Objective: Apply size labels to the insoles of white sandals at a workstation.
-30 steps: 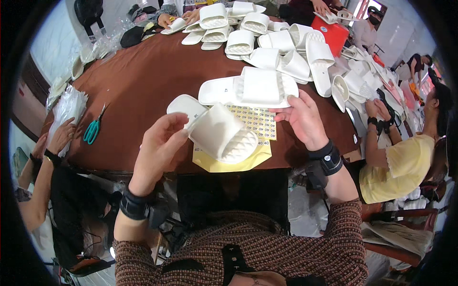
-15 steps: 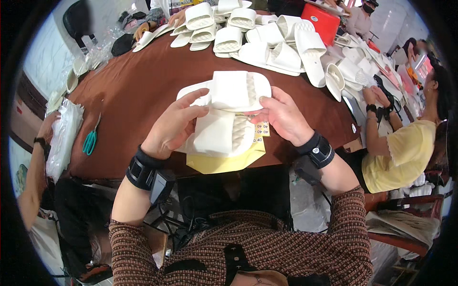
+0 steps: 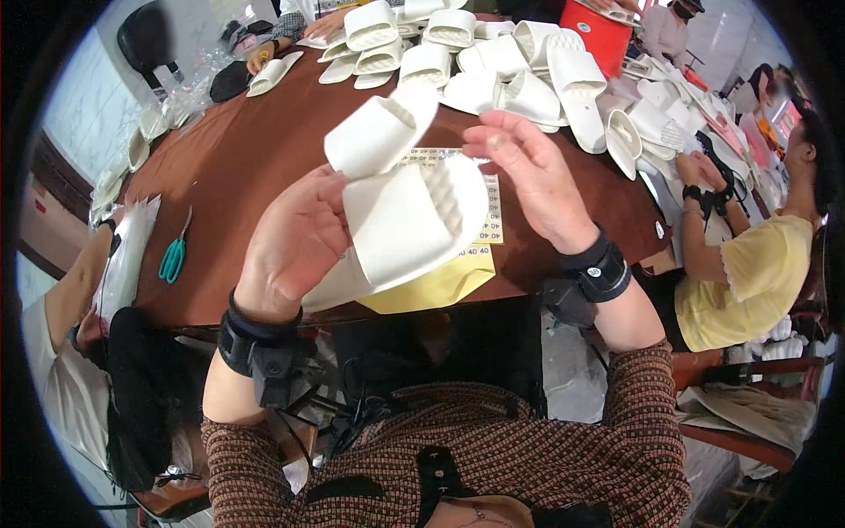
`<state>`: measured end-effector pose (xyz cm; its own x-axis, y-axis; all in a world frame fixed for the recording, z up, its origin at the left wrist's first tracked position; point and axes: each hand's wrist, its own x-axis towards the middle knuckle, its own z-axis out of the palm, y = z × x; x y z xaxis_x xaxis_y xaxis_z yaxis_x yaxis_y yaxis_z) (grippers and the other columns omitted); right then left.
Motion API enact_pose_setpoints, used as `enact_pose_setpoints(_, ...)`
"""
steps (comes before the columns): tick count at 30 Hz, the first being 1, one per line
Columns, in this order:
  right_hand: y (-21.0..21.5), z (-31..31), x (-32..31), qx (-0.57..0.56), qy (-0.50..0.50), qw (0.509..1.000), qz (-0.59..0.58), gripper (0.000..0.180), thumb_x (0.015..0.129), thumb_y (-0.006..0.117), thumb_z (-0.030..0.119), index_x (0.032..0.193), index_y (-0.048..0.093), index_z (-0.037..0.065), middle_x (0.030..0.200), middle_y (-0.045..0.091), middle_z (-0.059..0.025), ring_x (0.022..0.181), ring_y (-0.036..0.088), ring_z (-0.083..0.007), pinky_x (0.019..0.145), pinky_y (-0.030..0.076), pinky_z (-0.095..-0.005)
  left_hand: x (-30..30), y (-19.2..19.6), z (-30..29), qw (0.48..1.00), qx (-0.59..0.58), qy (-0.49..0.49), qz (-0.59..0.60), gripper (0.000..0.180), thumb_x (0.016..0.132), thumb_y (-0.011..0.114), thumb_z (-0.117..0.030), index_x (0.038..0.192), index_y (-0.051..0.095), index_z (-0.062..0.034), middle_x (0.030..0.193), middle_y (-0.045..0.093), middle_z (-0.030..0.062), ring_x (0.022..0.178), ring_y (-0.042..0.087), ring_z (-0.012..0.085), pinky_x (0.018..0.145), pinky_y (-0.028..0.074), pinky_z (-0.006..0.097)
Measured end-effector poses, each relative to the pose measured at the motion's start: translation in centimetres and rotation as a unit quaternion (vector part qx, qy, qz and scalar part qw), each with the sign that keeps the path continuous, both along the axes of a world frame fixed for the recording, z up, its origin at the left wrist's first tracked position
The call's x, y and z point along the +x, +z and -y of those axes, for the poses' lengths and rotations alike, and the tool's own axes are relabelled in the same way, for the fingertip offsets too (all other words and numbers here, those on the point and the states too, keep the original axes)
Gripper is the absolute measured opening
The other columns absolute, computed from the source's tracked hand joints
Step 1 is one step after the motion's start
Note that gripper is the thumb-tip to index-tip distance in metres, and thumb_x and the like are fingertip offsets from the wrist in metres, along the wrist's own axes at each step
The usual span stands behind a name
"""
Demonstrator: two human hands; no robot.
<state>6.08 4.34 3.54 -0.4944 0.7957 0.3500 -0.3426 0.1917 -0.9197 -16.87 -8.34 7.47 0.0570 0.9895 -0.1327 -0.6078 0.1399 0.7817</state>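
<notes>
My left hand (image 3: pixel 304 233) is closed on a pair of white slippers at the table's near side. The upper slipper (image 3: pixel 370 136) is tilted, its toe end pointing up and right. The lower slipper (image 3: pixel 387 229), with a quilted footbed, lies closer to me and overlaps it. To the right of the pair, my right hand (image 3: pixel 537 176) is raised with its fingers stretched and apart, not touching the slippers. Beneath the slippers, partly covered, are a printed sticker sheet (image 3: pixel 491 216) and a yellow sheet (image 3: pixel 431 283).
Teal-handled scissors (image 3: pixel 172 260) lie at left beside clear plastic bags (image 3: pixel 128 255). A heap of white slippers (image 3: pixel 502 66) covers the table's (image 3: pixel 238 176) far side, near a red bucket (image 3: pixel 598 40). Co-workers sit left, right and across.
My right hand has let go of the slippers and moved up and right. The slippers have turned and spread apart in my left hand, uncovering more of the sticker sheet.
</notes>
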Motion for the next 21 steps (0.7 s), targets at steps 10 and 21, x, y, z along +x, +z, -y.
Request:
enact_pose_setpoints(10, -0.8, 1.3, 0.2, -0.011, 0.152, 0.976, 0.155, 0.047, 0.096, 0.059, 0.028, 0.129, 0.048, -0.004, 0.105, 0.063, -0.0079, 0.092, 0.061, -0.0118, 0.07, 0.054, -0.0252, 1.6, 0.3, 1.5, 0.975, 0.041, -0.007, 0.217, 0.049, 0.099, 0.041, -0.023, 0.139, 0.037, 0.0056, 0.138, 0.046, 0.0231, 0.129, 0.045, 0.0343, 0.113, 0.032, 0.047)
enact_pose_setpoints(21, 0.0, -1.4, -2.6, 0.022, 0.111, 0.991, 0.071, 0.033, 0.095, 0.054, 0.019, 0.117, 0.056, -0.007, 0.085, 0.065, -0.0074, 0.064, 0.063, -0.0102, 0.055, 0.053, -0.0217, 2.5, -0.6, 2.0, 0.992, 0.077, 0.029, 0.093, 0.043, 0.099, 0.044, -0.021, 0.131, 0.038, 0.0065, 0.131, 0.047, 0.0255, 0.122, 0.048, 0.0389, 0.109, 0.036, 0.053)
